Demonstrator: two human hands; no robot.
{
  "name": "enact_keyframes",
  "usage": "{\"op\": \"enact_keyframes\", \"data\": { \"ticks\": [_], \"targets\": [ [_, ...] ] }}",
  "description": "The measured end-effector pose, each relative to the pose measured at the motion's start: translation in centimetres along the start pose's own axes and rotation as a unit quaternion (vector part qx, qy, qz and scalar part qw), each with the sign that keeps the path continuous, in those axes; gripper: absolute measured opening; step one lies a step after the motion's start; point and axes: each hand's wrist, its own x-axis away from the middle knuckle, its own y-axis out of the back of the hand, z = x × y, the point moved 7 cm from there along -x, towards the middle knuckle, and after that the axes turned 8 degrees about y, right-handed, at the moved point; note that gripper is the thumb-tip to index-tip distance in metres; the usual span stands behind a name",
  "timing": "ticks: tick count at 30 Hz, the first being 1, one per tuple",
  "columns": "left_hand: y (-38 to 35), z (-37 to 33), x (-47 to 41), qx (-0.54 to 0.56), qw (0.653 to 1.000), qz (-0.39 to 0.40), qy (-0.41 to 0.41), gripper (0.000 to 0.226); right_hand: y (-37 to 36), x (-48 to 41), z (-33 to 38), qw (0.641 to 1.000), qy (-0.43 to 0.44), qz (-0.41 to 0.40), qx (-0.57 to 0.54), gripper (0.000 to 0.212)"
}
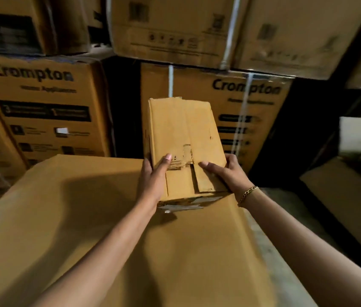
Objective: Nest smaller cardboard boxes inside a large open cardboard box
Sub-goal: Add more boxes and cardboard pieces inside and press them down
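We hold a small cardboard box with both hands, at the centre of the view. Our left hand clasps its left edge at about eight o'clock on the box, thumb laid across the upper face, fingers wrapped behind out of sight. Our right hand grips the right edge at about four o'clock, thumb pressing on the face beside a torn seam, the other fingers curled round the far side. A gold chain bracelet sits on the right wrist. The small box is tilted, its far end raised toward twelve o'clock, its near end touching or just above a broad cardboard surface; we cannot tell which. That surface fills the view from six to nine o'clock and looks like the closed top or flap of a big box; no opening shows. Behind, from nine round to two o'clock, stand stacked cartons printed "Crompton".
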Motion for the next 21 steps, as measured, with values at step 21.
{"op": "enact_keyframes", "data": {
  "ticks": [21],
  "targets": [
    [-52.0, -6.6, 27.1, 0.071, 0.933, 0.321, -0.149, 0.064, 55.2, 24.4, -2.5, 0.941, 0.123, -0.315, 0.027, 0.076]
  ]
}}
